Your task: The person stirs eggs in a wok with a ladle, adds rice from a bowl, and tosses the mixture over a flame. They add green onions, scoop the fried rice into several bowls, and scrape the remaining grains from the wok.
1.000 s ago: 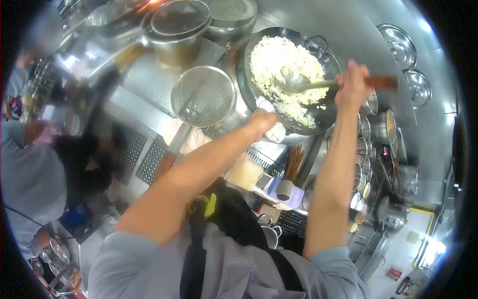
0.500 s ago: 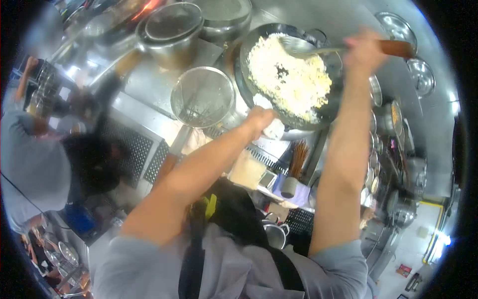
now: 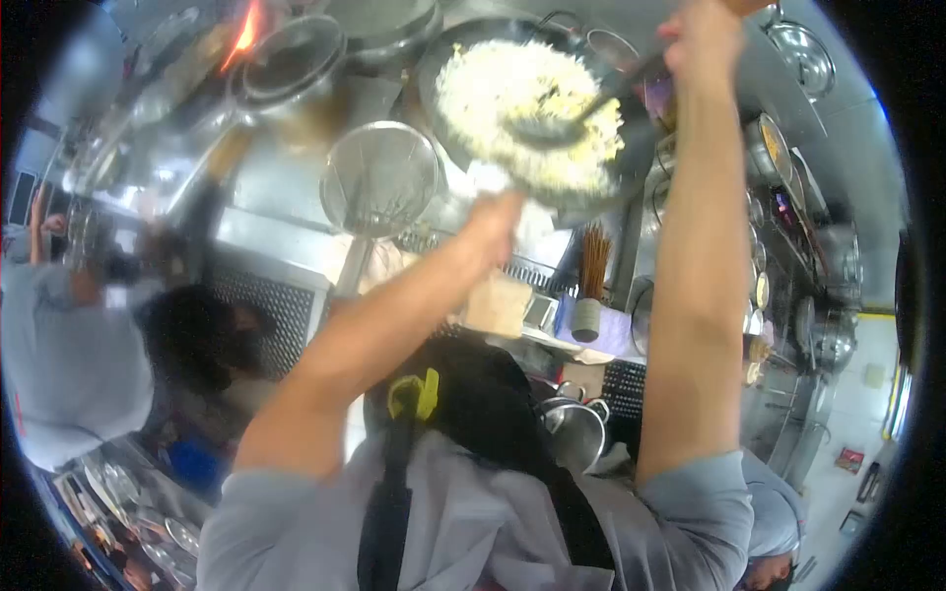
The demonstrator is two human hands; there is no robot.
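Note:
My left hand point(image 3: 493, 225) is closed around a white cloth point(image 3: 534, 225) at the near edge of a dark wok point(image 3: 631, 165). White rice with yellow, egg-like bits point(image 3: 488, 89) fills much of the wok. At the upper right, my right hand point(image 3: 706, 41) grips the handle of a wok ladle point(image 3: 548, 130). The ladle's bowl rests in the rice, smeared by motion. Part of the wok's near rim is hidden behind my left hand and the cloth.
A round strainer point(image 3: 380, 177) lies left of the wok, beside lidded pots point(image 3: 291, 64). Flame point(image 3: 244, 34) rises at the upper left. A bamboo brush point(image 3: 593, 261) stands near the front. Bowls line the right. A co-worker point(image 3: 74, 355) is at left, another person point(image 3: 774, 507) at lower right.
The ladle's bowl has moved from the far side of the rice toward the middle, and its handle now slants up to the right. The view has shifted; my left hand stays at the wok's edge.

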